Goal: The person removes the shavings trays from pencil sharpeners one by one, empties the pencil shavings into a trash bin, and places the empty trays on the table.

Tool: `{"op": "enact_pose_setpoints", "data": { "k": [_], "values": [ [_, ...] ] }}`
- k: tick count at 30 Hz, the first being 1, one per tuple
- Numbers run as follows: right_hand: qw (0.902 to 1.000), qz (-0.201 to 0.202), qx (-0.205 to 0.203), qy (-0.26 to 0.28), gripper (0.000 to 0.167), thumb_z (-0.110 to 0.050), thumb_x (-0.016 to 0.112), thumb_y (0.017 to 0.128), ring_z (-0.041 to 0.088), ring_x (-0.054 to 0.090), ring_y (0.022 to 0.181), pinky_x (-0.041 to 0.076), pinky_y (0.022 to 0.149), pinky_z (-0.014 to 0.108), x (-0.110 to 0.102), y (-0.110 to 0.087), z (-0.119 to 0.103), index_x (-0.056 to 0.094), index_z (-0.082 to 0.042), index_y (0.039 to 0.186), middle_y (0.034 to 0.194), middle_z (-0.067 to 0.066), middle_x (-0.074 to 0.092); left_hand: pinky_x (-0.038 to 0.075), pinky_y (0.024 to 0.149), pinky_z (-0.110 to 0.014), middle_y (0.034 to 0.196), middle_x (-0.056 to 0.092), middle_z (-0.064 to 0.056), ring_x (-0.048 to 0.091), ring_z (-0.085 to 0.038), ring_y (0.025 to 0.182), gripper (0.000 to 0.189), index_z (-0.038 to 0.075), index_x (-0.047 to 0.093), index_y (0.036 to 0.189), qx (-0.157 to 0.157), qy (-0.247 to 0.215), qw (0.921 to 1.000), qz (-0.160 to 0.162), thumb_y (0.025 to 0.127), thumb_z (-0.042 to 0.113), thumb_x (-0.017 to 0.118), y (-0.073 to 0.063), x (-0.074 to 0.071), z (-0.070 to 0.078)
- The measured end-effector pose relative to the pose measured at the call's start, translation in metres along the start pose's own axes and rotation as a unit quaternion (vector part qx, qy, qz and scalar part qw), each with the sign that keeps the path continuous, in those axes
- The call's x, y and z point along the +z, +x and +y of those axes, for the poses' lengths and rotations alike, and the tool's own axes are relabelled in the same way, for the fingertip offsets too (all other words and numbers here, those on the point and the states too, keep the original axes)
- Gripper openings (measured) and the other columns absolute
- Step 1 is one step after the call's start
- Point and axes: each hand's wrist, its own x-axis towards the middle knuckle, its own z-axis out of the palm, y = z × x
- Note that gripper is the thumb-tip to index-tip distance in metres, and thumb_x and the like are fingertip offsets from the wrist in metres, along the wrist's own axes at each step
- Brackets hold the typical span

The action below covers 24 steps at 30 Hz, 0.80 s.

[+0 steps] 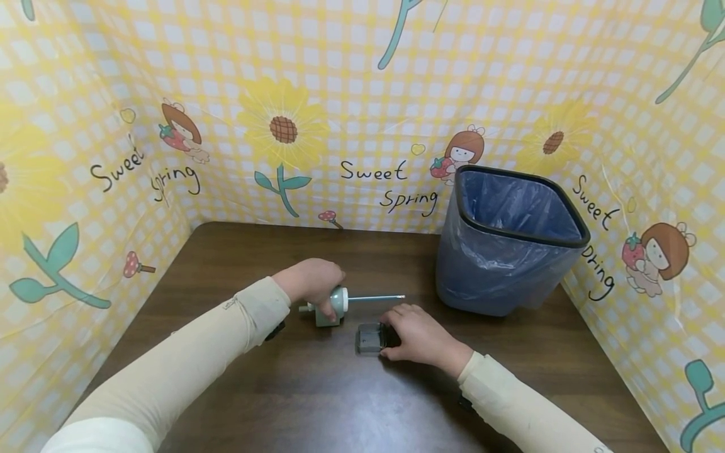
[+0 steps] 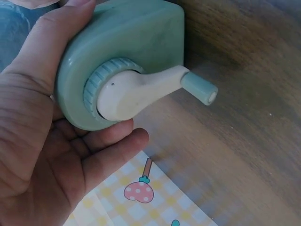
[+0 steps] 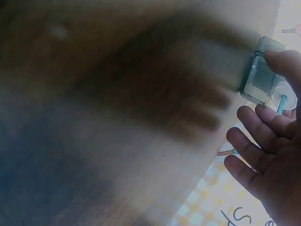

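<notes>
A green crank pencil sharpener (image 1: 340,303) stands on the brown table, its white crank (image 2: 127,94) facing the left wrist camera. My left hand (image 1: 314,281) grips its top, thumb on one side and fingers on the other. From its front a light blue pencil (image 1: 376,297) sticks out to the right. Just in front and to the right, my right hand (image 1: 421,336) pinches a clear grey box-shaped drawer (image 1: 369,340) between thumb and fingertips. In the right wrist view the drawer (image 3: 260,77) is held at its edges; whether it touches the table I cannot tell.
A blue trash bin (image 1: 493,277) with a clear liner and black rim stands at the back right of the table (image 1: 272,402). Yellow checked cloth (image 1: 362,113) with flower and cartoon prints hangs behind and along both sides.
</notes>
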Motion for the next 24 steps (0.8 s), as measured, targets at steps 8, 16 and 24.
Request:
{"op": "enact_pose_setpoints", "data": {
  "k": [8,16,24],
  "values": [
    [0.9995,0.001,-0.013,-0.03,0.055,-0.053,0.081,0.079,0.017,0.061,0.103,0.05,0.097,0.039,0.001,0.002,0.0,0.069,-0.013,0.115,0.107,-0.003,0.068,0.058,0.081,-0.037,0.096,0.066,0.0,0.061,-0.015,0.082,0.067,0.009,0.067,0.109,-0.021,-0.001,0.9998,0.0,0.07,0.058,0.088,-0.008,-0.006,0.009],
    [0.9991,-0.003,-0.015,-0.04,0.056,-0.056,0.079,0.081,0.018,0.061,0.104,0.05,0.098,0.04,0.0,0.001,-0.001,0.069,-0.013,0.116,0.108,-0.002,0.067,0.056,0.074,-0.036,0.092,0.064,0.0,0.058,-0.017,0.079,0.056,0.01,0.068,0.102,-0.051,-0.033,0.9981,0.012,0.07,0.05,0.092,-0.015,-0.007,0.016],
    [0.9993,-0.005,-0.008,-0.036,0.057,-0.058,0.077,0.083,0.018,0.06,0.105,0.049,0.099,0.04,0.003,-0.001,-0.001,0.068,-0.013,0.117,0.109,-0.002,0.067,0.056,0.07,-0.036,0.093,0.064,-0.002,0.057,-0.018,0.078,0.053,0.009,0.07,0.102,-0.066,-0.049,0.9958,0.04,0.071,0.046,0.092,-0.021,-0.001,0.019]
  ]
}}
